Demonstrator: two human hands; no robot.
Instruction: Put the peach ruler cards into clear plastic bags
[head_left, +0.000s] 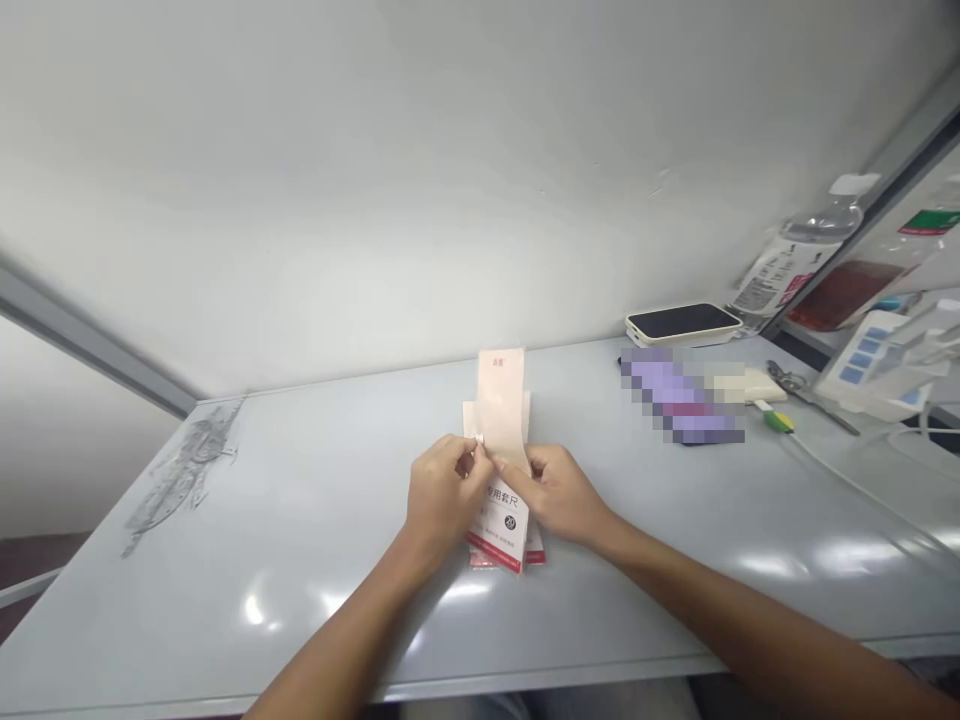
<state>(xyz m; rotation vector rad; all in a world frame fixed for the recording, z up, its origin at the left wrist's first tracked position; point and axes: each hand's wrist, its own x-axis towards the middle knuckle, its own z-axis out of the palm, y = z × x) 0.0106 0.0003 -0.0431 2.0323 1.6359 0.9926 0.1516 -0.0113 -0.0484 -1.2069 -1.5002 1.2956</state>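
A flat clear-wrapped packet [501, 400], pale pink above and white with a red strip below, stands out in the middle of the table. Its print reads as a ruler set, with a round "20" mark. My right hand [562, 490] grips its right edge, thumb across the front. At the left edge, my left hand [448, 490] is closed in a pinch, with a small whitish bit showing at the fingertips; whether that is wrapper or a separate piece I cannot make out. Similar packets [536, 555] lie beneath, mostly covered.
Crumpled clear plastic [187, 465] lies at the table's left. To the right are a phone [684, 322], a blurred purple item [675, 395], a cream block [754, 385], keys [787, 375] and a white cable [847, 480]. Bottles [806, 240] stand behind, against the wall.
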